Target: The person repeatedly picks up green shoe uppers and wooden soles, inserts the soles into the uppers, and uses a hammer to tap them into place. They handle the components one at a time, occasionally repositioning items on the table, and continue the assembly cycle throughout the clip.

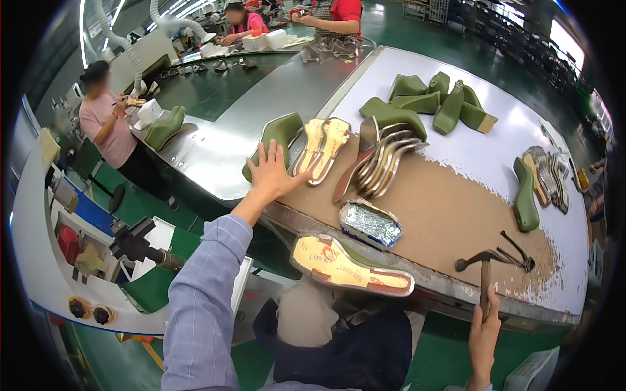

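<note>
My left hand (272, 171), fingers spread, reaches over a green shoe last (291, 125) at the table's left edge. Whether it touches the last I cannot tell. Its thumb is beside a pair of pale insoles (328, 146). My right hand (484, 335) is wrapped round the wooden handle of a hammer (486, 262), its head over the table's near right part. Another green last with a tan insole on its sole (339, 262) lies sole up at the table's near edge, above my lap. Behind it sits a small tray of tacks or nails (372, 225).
Stacked curved insoles (391, 159) stand mid-table. Several green lasts (450, 107) are piled at the back. One last (523, 195) stands right beside more insoles (553, 176). Dark metal pincers (520, 253) lie beyond the hammer. A person (104, 114) works at left; two others work behind.
</note>
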A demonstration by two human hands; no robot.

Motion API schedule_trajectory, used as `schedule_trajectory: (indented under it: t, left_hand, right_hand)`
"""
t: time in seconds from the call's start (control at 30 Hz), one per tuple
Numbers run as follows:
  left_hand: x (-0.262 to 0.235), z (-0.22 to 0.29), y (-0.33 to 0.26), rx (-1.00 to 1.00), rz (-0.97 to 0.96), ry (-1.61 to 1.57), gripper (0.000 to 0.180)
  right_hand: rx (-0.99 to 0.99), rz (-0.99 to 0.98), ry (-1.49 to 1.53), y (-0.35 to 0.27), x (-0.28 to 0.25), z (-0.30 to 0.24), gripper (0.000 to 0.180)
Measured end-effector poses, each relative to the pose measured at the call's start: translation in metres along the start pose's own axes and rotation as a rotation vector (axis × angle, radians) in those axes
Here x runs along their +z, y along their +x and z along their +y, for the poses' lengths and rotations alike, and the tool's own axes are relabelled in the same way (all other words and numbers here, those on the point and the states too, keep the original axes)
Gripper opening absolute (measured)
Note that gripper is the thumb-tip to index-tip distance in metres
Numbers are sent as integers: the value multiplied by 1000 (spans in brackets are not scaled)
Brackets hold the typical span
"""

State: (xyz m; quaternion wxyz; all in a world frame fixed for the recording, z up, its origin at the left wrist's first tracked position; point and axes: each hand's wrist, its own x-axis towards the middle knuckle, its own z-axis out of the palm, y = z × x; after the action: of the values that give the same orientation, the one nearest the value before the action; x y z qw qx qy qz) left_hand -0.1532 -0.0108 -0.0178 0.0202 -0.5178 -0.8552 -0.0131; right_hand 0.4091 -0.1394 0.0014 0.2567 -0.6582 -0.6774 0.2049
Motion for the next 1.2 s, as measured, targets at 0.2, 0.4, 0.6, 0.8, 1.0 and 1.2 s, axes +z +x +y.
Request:
schedule_trajectory:
  t: [0.2, 0.4, 0.6, 0.8, 1.0, 1.2]
  left_hand:
    - [7, -50, 38, -121, 78, -80, 114]
    - [-3, -86, 55, -202, 156, -753, 91]
    - [-33, -55, -32, 11, -55, -2390, 68]
    - [-42, -7, -62, 349, -662, -2642, 72]
    - [-94, 87, -106, 80, -616, -2827, 52]
    - [-88, 132, -112, -93, -140, -2700, 45]
  right_hand:
    - [-87, -32, -41, -2, 6, 3, 54]
    - [-7, -9, 40, -6, 12, 3, 54]
    - [-83, 72, 73, -7, 22, 26, 53]
    - [-50, -23, 5, -2, 7, -9, 41]
    - [-255, 171, 308, -15, 16, -39, 43]
    - [-735, 108, 544, -10, 29, -109, 49]
